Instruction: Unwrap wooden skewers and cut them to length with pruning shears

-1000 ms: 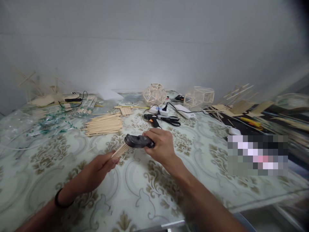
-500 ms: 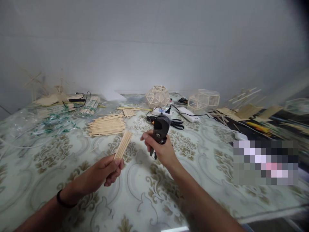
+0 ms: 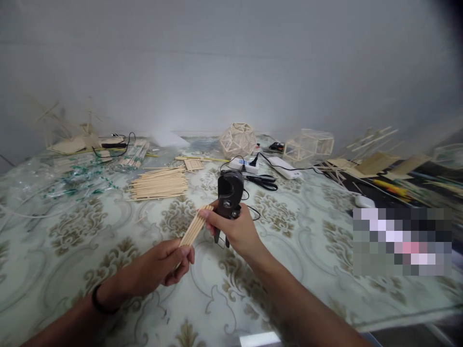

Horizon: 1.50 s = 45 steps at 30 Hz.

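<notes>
A small bundle of wooden sticks (image 3: 196, 227) is held at its lower end by my left hand (image 3: 164, 262), thumb on top. My right hand (image 3: 237, 229) grips a black cutter tool (image 3: 230, 193) upright, its jaws pointing up. The thumb and a finger of that hand also touch the upper end of the bundle. Behind my left hand, a flat pile of wooden sticks (image 3: 159, 183) lies on the patterned tablecloth (image 3: 202, 308).
Polyhedron stick models (image 3: 238, 139) stand at the back near a power strip (image 3: 244, 165) with cords. Scissors (image 3: 263, 182) lie in front of it. Plastic wrappers (image 3: 79, 178) cover the left. Sticks, thin boards (image 3: 376, 165) and a white mouse-like object (image 3: 364, 201) are at right.
My right hand has moved left and slightly down with the cutter, and its fingertips now touch the bundle's upper end. My left hand has shifted slightly right and down.
</notes>
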Available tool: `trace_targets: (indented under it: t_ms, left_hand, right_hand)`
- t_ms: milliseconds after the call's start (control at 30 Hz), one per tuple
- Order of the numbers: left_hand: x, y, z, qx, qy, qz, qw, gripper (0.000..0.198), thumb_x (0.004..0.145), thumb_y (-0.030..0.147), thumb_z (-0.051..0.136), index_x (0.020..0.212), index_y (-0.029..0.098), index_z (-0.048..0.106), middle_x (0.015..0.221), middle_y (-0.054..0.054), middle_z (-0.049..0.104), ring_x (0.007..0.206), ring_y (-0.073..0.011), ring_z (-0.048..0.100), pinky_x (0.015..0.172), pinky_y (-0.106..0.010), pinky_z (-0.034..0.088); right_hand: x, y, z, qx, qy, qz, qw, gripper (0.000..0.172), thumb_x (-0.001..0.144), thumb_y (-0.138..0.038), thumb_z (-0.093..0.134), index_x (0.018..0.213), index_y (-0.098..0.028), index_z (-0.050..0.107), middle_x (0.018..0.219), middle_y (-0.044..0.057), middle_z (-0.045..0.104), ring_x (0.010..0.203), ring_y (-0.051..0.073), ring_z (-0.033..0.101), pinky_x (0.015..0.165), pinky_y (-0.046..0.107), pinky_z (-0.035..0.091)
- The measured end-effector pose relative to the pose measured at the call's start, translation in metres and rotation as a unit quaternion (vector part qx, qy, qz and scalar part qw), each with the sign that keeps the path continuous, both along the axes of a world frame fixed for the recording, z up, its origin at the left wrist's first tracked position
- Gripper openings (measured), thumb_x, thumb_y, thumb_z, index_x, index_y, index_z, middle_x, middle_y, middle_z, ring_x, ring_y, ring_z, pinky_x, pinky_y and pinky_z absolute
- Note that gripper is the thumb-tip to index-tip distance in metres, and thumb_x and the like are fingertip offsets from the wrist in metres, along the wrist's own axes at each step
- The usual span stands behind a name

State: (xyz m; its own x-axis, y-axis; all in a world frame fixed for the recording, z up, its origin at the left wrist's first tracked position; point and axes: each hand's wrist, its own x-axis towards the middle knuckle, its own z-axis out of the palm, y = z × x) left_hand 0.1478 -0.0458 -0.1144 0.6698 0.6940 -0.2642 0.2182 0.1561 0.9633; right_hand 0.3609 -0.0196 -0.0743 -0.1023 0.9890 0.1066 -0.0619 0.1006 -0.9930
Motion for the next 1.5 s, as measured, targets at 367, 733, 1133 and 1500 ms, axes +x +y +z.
trace_targets:
  t_ms: [367, 733, 1133, 1500]
  left_hand:
    - [0.004, -0.002, 0.006, 0.04, 0.015, -0.024, 0.999, 0.042, 0.105, 0.057, 0.039, 0.094, 0.02, 0.056, 0.073, 0.0, 0.068, 0.067, -0.0159, 0.065, 0.069, -0.028, 0.052]
    - [-0.006, 0.013, -0.001, 0.249, 0.069, 0.023, 0.966, 0.035, 0.107, 0.032, 0.042, 0.101, 0.018, 0.074, 0.108, -0.005, 0.079, 0.103, -0.0209, 0.071, 0.098, -0.032, 0.051]
    - [-0.01, 0.019, -0.003, 0.284, 0.087, 0.029, 0.954, 0.026, 0.103, 0.026, 0.052, 0.103, 0.019, 0.077, 0.106, -0.002, 0.08, 0.102, -0.0221, 0.072, 0.098, -0.033, 0.052]
    - [-0.012, 0.021, -0.003, 0.274, 0.089, 0.005, 0.957, 0.032, 0.106, 0.031, 0.049, 0.112, 0.021, 0.079, 0.113, -0.004, 0.082, 0.106, -0.022, 0.075, 0.098, -0.032, 0.054]
  right_hand:
    - [-0.004, -0.003, -0.004, 0.015, -0.059, 0.04, 0.997, 0.045, 0.081, -0.05, 0.077, 0.055, -0.017, 0.059, 0.051, -0.001, 0.057, 0.049, 0.011, 0.05, 0.05, 0.025, 0.041]
    - [-0.02, -0.008, 0.007, 0.169, -0.172, 0.077, 0.968, 0.017, 0.085, -0.03, 0.074, 0.072, -0.019, 0.074, 0.061, -0.003, 0.067, 0.054, 0.011, 0.06, 0.058, 0.022, 0.047]
    - [-0.026, 0.003, -0.005, 0.225, -0.227, 0.076, 0.944, 0.01, 0.084, -0.02, 0.069, 0.078, -0.02, 0.076, 0.073, -0.001, 0.071, 0.065, 0.014, 0.062, 0.067, 0.025, 0.047]
    - [-0.006, 0.01, -0.014, 0.117, -0.197, 0.028, 0.973, 0.035, 0.092, -0.049, 0.064, 0.084, -0.016, 0.074, 0.067, 0.001, 0.067, 0.062, 0.017, 0.06, 0.063, 0.028, 0.047]
